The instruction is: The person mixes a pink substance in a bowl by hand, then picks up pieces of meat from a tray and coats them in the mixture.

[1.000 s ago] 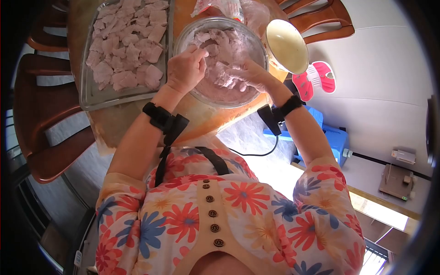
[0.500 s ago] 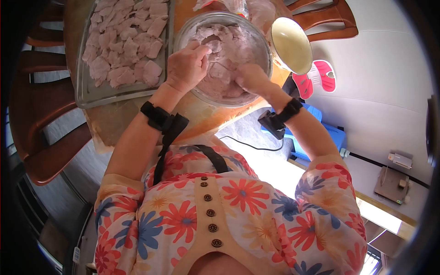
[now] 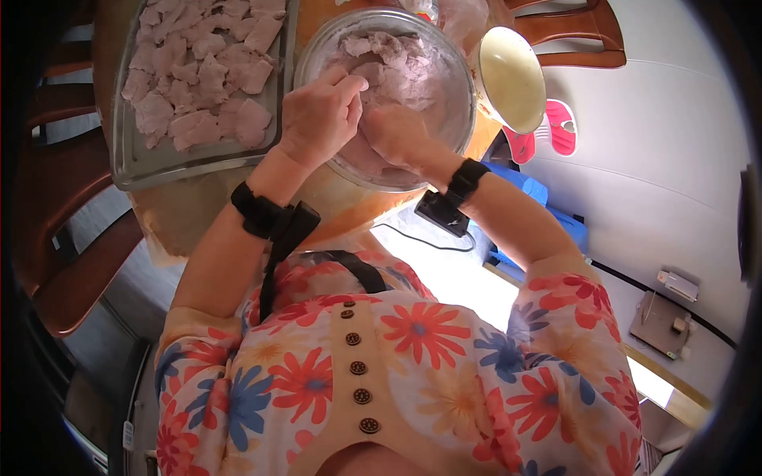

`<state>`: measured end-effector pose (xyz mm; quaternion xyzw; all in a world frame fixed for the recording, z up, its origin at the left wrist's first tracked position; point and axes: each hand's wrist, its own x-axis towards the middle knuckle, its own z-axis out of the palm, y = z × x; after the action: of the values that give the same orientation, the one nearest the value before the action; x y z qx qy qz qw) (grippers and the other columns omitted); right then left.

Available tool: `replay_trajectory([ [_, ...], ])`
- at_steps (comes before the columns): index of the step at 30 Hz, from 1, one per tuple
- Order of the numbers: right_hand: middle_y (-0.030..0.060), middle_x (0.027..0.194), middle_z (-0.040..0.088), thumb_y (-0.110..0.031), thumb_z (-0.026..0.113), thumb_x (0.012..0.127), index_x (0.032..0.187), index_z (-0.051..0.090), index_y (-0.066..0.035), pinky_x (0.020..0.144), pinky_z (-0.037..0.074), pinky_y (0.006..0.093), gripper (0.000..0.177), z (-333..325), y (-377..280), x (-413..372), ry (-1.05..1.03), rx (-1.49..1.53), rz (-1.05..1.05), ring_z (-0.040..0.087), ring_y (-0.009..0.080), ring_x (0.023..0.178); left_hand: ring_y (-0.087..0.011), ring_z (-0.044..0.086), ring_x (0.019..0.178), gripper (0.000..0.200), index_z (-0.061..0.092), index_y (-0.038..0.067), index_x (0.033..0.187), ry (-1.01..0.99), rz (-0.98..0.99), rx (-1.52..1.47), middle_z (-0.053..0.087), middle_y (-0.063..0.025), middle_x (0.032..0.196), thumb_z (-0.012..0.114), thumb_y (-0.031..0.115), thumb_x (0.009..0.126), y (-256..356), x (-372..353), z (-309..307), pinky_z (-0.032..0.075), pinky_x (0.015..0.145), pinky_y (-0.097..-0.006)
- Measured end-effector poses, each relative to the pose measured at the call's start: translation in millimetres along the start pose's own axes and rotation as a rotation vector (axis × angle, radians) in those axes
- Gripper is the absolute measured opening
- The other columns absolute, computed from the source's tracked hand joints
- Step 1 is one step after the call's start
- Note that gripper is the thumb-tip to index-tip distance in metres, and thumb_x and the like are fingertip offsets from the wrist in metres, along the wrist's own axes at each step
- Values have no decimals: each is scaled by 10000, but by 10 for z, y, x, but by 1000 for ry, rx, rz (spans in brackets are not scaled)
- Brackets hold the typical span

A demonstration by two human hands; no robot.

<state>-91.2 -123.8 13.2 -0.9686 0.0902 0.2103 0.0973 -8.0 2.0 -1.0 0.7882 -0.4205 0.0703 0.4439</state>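
Observation:
A large metal bowl (image 3: 464, 95) holds pale, flour-dusted pieces of raw meat (image 3: 397, 59). Over the bowl's left side, my left hand (image 3: 321, 115) is closed, thumb and forefinger pinched beside one of the pieces. What lies between them I cannot make out. My right hand (image 3: 397, 136) is down inside the bowl with its fingers curled into the floury contents; its fingertips are hidden. To the left, a rectangular glass-like tray (image 3: 186, 170) carries many flat, coated meat pieces (image 3: 202, 79) spread over its base.
A cream-coloured basin (image 3: 512, 79) leans tilted against the bowl's right side. Plastic bags (image 3: 464, 20) lie behind. Wooden chairs (image 3: 79, 230) stand along the table's left side, another (image 3: 583, 36) at the back right. Pink-and-white scales (image 3: 562, 127) rest on the floor near a blue box (image 3: 567, 230).
My right hand has shifted left inside the bowl, closer to my left hand. The left hand keeps its pinch. The view has moved slightly, so the tray sits farther left.

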Motion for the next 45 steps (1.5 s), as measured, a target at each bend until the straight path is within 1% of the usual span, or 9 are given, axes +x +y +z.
replay_trajectory([
  [6, 178, 864, 652, -201, 490, 825, 842, 637, -27, 716, 495, 431, 228, 28, 7, 0, 101, 49, 126, 635, 338, 830, -298, 590, 646, 151, 618, 127, 850, 10, 47, 23, 604, -65, 789, 587, 29, 740, 27, 30, -47, 473, 546, -372],
  [11, 161, 974, 627, -295, 616, 783, 999, 606, -76, 800, 467, 429, 308, -173, 240, -213, 163, 190, 46, 588, 342, 955, -302, 594, 652, 145, 620, 113, 840, 14, 96, -9, 614, -81, 792, 582, 14, 740, -37, 13, -45, 479, 561, -363],
  [17, 126, 996, 635, -353, 684, 744, 1040, 611, -103, 802, 461, 401, 394, 204, 383, -35, 226, 275, -26, 591, 323, 948, -292, 607, 700, 120, 632, 90, 847, 21, 38, -146, 617, -77, 800, 589, 41, 746, 5, 3, -168, 491, 606, -356],
  [20, 121, 962, 654, -322, 710, 734, 987, 647, -91, 774, 469, 375, 348, -43, 347, -239, 223, 331, -45, 606, 304, 885, -286, 605, 671, 122, 646, 92, 860, -2, 41, -179, 616, -83, 802, 604, 73, 747, 71, 27, -238, 486, 599, -353],
  [25, 130, 855, 663, -271, 721, 738, 920, 689, -93, 728, 471, 342, 257, -65, 406, -324, 408, 528, -126, 618, 273, 783, -260, 600, 785, 202, 679, 102, 886, -459, -51, -26, 611, -74, 815, 683, 220, 722, 347, 165, -327, 472, 713, -367],
  [30, 142, 793, 653, -263, 724, 737, 915, 694, -93, 717, 466, 343, 248, -55, 421, -388, 466, 567, -135, 618, 271, 758, -257, 589, 820, 223, 690, 103, 856, -451, -10, 14, 595, -82, 784, 698, 274, 713, 328, 189, -158, 459, 731, -366],
  [36, 136, 822, 654, -235, 722, 738, 929, 688, -87, 719, 466, 343, 244, 71, 612, -409, 347, 501, -122, 618, 270, 780, -267, 606, 795, 262, 700, 99, 888, -512, -93, -50, 616, -116, 803, 692, 303, 724, 224, 260, -223, 466, 722, -357],
  [41, 105, 954, 657, -194, 716, 733, 982, 665, -104, 741, 475, 338, 270, -6, 497, -359, 358, 707, -233, 622, 262, 804, -264, 617, 804, 282, 698, 81, 905, -571, -135, -66, 632, -129, 843, 687, 307, 737, 173, 265, -229, 468, 723, -351],
  [45, 80, 964, 647, -216, 698, 737, 949, 664, -123, 736, 480, 360, 234, 8, 502, -251, 359, 546, -116, 609, 274, 841, -244, 617, 761, 278, 683, 65, 923, -489, -154, -53, 633, -124, 831, 687, 270, 735, 167, 238, -276, 473, 698, -343],
])
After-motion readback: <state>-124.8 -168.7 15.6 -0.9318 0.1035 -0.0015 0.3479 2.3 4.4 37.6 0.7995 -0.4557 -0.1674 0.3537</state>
